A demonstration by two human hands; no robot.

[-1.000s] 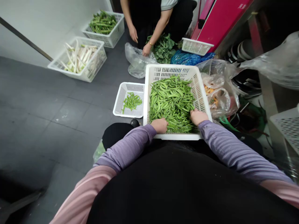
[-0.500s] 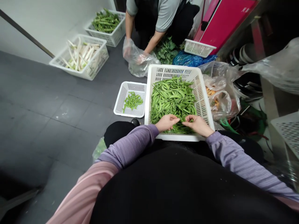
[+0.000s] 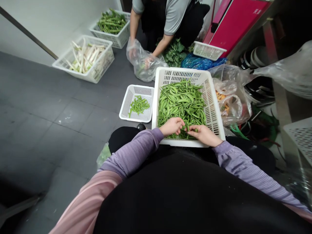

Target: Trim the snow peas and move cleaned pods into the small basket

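A large white basket [image 3: 215, 113] full of green pea pods [image 3: 181, 97] stands in front of me. Over its near part, my left hand [image 3: 173, 126] is closed, fingertips pinched; whatever they hold is too small to make out. Just right of it, my right hand [image 3: 203, 134] pinches a green pod [image 3: 187, 126] between thumb and fingers. The two hands are close together above the pile. Left of the large basket sits a small white basket [image 3: 123, 105] with a small heap of pods [image 3: 138, 105].
Baskets of white-stemmed vegetables [image 3: 87, 58] and green stalks [image 3: 112, 22] stand at the back left. Across from me, a person [image 3: 168, 40] handles a clear plastic bag [image 3: 143, 71]. Bags [image 3: 229, 107] and stacked dark pans [image 3: 259, 87] lie right.
My right hand has shifted slightly left and down, and my left hand slightly left. The other person's hands and plastic bag have moved a little.
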